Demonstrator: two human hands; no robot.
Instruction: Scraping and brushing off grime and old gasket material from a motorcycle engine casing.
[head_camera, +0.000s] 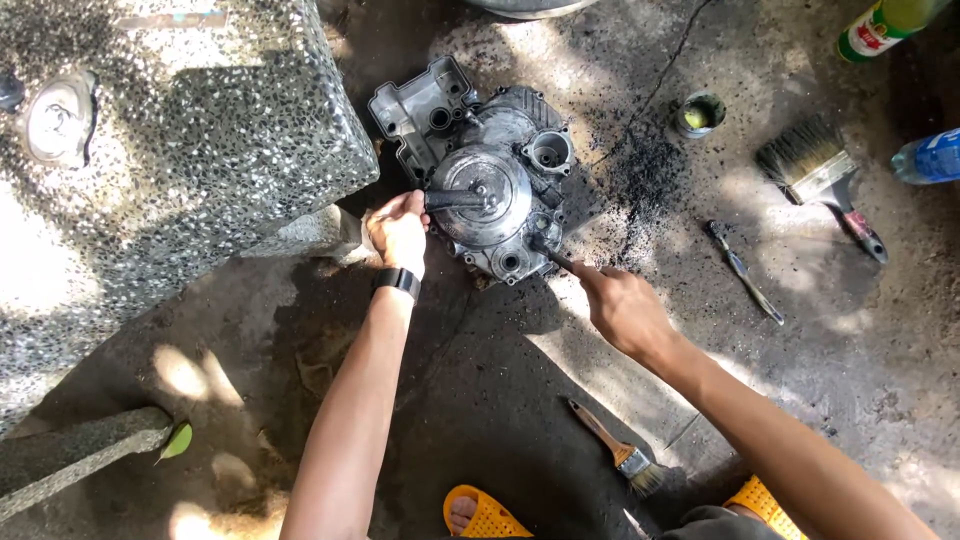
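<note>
A grey metal engine cover lies on the oily concrete floor, its round clutch housing facing up. My left hand, with a black watch at the wrist, grips a dark lever-like bar that runs across the round housing. My right hand holds a thin dark tool whose tip touches the lower right edge of the cover.
A speckled stone bench stands left of the cover. On the floor lie a wide paintbrush, a small hand tool, a small tin, a narrow brush, and two bottles at right. My yellow sandals are at the bottom.
</note>
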